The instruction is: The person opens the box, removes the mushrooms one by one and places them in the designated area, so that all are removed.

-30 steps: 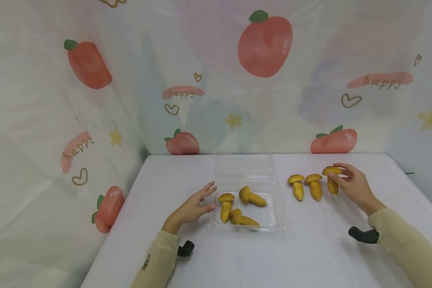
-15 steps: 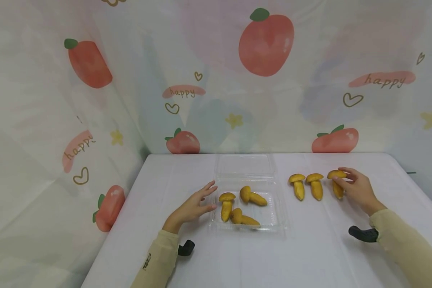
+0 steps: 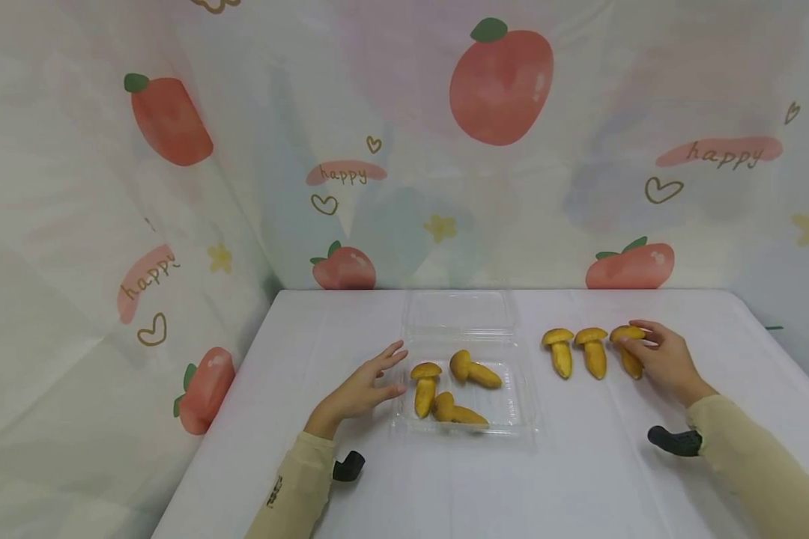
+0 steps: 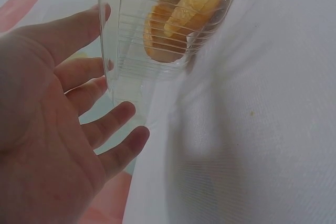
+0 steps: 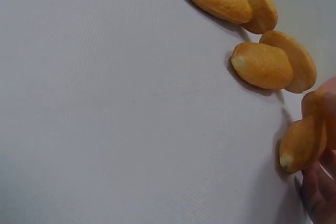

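White table [image 3: 580,479], fruit-print backdrop [image 3: 499,82] | my right hand [image 3: 664,359] pinched the mushroom [image 3: 628,349] at 2 o'clock | my left hand [image 3: 360,389], fingers spread, touched the clear tray [image 3: 522,408] at centre.

The right hand [image 5: 321,190] is cut off at the right wrist view's edge.

The clear, glossy ribbed plastic box [image 3: 520,408] sits on a matt woven tablecloth [image 3: 580,479].
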`<state>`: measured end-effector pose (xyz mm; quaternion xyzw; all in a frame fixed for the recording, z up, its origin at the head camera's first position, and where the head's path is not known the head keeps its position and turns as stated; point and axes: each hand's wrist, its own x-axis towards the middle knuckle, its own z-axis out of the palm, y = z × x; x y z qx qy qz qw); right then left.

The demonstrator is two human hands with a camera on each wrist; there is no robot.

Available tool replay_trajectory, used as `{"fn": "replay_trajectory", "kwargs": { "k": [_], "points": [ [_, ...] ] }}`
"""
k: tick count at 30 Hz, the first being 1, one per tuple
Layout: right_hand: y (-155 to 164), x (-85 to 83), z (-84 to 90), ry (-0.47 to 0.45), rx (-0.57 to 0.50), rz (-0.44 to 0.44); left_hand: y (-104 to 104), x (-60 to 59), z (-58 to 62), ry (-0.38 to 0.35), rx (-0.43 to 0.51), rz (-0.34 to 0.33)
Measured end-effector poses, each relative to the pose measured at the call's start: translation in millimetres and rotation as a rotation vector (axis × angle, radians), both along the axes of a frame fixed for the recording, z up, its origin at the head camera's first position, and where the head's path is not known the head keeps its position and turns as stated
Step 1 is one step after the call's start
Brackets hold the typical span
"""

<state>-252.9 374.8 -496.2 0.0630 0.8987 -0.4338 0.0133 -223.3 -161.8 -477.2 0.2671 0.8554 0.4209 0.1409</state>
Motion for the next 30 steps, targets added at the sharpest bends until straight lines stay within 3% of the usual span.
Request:
{"fn": "replay_trajectory", "kwargs": {
  "k": [30],
  "points": [
    [-2.7, -2.4, -1.4, 0.027, 0.055, 0.033, 2.6, 0.0, 0.3, 0.021, -0.015, 0.010]
  ]
}}
